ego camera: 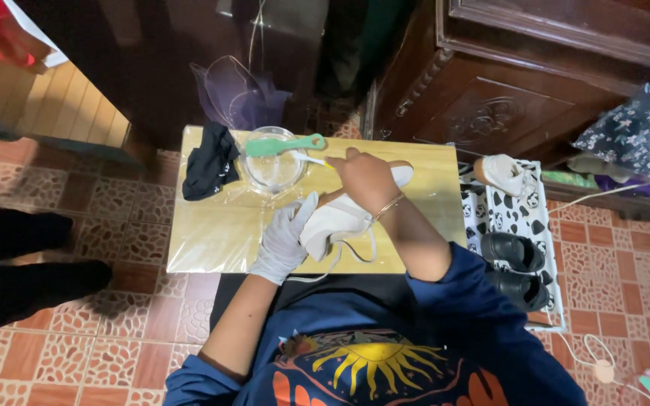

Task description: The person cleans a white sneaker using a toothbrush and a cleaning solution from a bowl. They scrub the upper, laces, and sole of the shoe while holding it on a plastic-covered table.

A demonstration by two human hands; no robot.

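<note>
Two hands busy: gloved left hand (pixel 283 239) gripping white shoe (pixel 340 216), right hand (pixel 365 177) clutching small brush (pixel 311 159); an overreach could tip the bowl (pixel 272 170) just ahead, wetting worktop (pixel 212 237).

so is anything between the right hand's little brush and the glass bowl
Nothing visible does. The right hand holds a small brush whose tip already reaches the rim of the glass bowl. A green brush lies across the bowl's top, away from the tip. The gloved left hand steadies the white shoe.
</note>
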